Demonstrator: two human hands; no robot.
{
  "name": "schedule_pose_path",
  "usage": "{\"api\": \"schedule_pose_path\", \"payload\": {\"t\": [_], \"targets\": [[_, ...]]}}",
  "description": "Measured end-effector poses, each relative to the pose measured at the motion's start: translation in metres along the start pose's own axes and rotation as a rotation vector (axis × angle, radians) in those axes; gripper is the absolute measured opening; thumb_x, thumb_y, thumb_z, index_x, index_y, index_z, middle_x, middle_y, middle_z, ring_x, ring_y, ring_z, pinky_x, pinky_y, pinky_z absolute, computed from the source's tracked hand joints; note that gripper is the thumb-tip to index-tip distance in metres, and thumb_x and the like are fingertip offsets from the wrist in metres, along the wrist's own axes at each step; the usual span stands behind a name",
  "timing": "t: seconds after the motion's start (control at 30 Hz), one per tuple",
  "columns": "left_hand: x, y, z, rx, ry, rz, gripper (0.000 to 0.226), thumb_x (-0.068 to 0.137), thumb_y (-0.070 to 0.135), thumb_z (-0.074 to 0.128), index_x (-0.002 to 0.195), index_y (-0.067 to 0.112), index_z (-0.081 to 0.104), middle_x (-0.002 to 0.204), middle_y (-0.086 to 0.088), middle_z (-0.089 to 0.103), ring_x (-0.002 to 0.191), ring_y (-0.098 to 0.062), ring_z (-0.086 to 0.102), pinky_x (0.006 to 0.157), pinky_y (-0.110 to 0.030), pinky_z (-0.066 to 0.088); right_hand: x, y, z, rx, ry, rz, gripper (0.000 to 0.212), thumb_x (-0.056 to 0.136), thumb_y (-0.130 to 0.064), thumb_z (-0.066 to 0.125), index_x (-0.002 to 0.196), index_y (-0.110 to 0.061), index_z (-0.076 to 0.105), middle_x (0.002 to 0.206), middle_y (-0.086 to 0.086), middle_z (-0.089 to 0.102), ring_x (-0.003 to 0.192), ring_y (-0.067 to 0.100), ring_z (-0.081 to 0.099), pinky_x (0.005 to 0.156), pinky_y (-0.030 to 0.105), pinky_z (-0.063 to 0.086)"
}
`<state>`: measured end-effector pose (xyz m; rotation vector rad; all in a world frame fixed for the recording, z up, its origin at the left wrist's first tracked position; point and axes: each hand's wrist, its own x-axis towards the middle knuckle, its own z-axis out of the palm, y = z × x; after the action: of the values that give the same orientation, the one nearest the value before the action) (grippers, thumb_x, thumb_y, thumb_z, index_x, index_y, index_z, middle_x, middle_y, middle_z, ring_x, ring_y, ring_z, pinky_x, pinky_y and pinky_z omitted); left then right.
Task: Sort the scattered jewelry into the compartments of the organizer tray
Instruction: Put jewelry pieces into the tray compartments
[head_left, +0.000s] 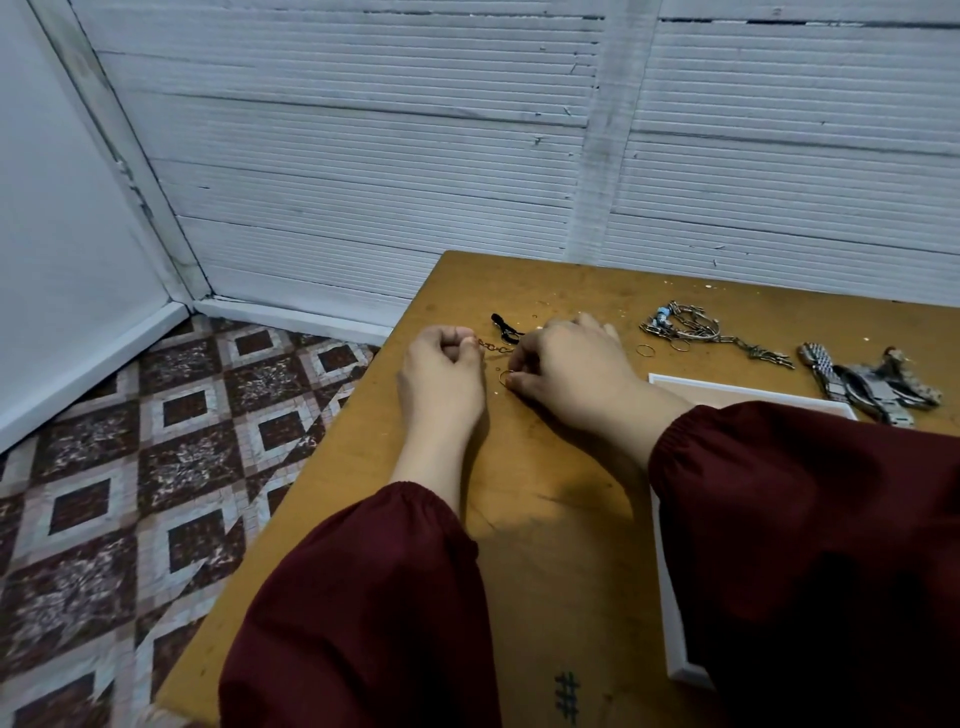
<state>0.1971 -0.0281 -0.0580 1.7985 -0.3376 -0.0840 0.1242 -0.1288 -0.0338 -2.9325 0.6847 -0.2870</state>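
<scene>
Looks early: left hand (441, 379) pinches one end of the small chain (496, 346), right hand (566, 369) curls on the other end by a ring (506, 378) — chain pile (691, 330) and watches (872, 387) lie unsorted on the worktop (545, 519), tray (727, 387) mostly hidden.

A loose dark-maroon fabric left sleeve (363, 613) and matching right sleeve (810, 530) end in gathered elastic cuffs (415, 500); left hand (441, 382) and right hand (571, 364) are bare.
</scene>
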Motion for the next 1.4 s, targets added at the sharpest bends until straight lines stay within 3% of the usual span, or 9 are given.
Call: {"api": "schedule_pose_path", "payload": {"t": [0.13, 0.3, 0.53, 0.73, 0.9, 1.4], "targets": [[-0.001, 0.001, -0.001, 0.004, -0.003, 0.01, 0.012, 0.091, 0.016, 0.057, 0.085, 0.025, 0.062, 0.085, 0.004, 0.067, 0.085, -0.016, 0.064, 0.079, -0.029, 0.05, 0.003, 0.0, 0.002, 0.048, -0.027, 0.042, 0.015, 0.087, -0.044, 0.059, 0.096, -0.031, 0.062, 0.113, -0.001, 0.063, 0.118, 0.028, 0.042, 0.096, 0.039, 0.03], [-0.001, 0.001, -0.001, -0.021, -0.006, 0.009, 0.013, 0.089, 0.017, 0.059, 0.083, 0.028, 0.062, 0.085, 0.004, 0.068, 0.083, -0.015, 0.064, 0.081, -0.034, 0.054, 0.004, 0.0, 0.003, 0.135, -0.014, 0.068, 0.011, 0.085, -0.039, 0.064, 0.086, -0.03, 0.057, 0.099, -0.006, 0.068, 0.11, 0.024, 0.052, 0.095, 0.037, 0.033], [-0.006, 0.007, -0.002, -0.133, -0.043, 0.104, 0.013, 0.087, 0.012, 0.063, 0.086, 0.025, 0.062, 0.076, 0.01, 0.062, 0.07, -0.007, 0.059, 0.07, -0.023, 0.047, -0.002, 0.005, -0.007, 0.266, 0.05, 0.108, 0.012, 0.08, -0.029, 0.07, 0.074, -0.028, 0.059, 0.081, -0.008, 0.066, 0.094, 0.019, 0.063, 0.091, 0.036, 0.045], [-0.015, 0.014, -0.003, -0.286, -0.103, 0.145, 0.02, 0.084, 0.006, 0.067, 0.082, 0.025, 0.063, 0.087, -0.008, 0.07, 0.082, -0.019, 0.068, 0.075, -0.027, 0.054, -0.014, 0.016, -0.01, 0.469, 0.132, 0.192, 0.022, 0.077, -0.023, 0.072, 0.063, -0.029, 0.056, 0.064, -0.012, 0.062, 0.079, 0.017, 0.065, 0.086, 0.044, 0.05], [-0.027, 0.022, -0.008, -0.414, -0.18, 0.157, 0.014, 0.084, 0.001, 0.067, 0.087, 0.015, 0.066, 0.08, -0.004, 0.066, 0.073, -0.011, 0.061, 0.064, -0.015, 0.048, -0.03, 0.024, -0.017, 0.585, 0.178, 0.215, 0.016, 0.075, -0.024, 0.075, 0.066, -0.03, 0.063, 0.064, -0.008, 0.066, 0.072, 0.014, 0.066, 0.079, 0.041, 0.053], [-0.08, 0.05, -0.02, -0.544, -0.189, 0.183, 0.012, 0.083, 0.0, 0.068, 0.087, 0.011, 0.064, 0.081, -0.003, 0.067, 0.068, -0.002, 0.063, 0.065, -0.015, 0.052, -0.1, 0.034, -0.046, 0.884, 0.3, 0.266, 0.018, 0.08, -0.014, 0.073, 0.068, -0.026, 0.066, 0.081, 0.003, 0.072, 0.072, 0.017, 0.064, 0.07, 0.036, 0.053]]}}
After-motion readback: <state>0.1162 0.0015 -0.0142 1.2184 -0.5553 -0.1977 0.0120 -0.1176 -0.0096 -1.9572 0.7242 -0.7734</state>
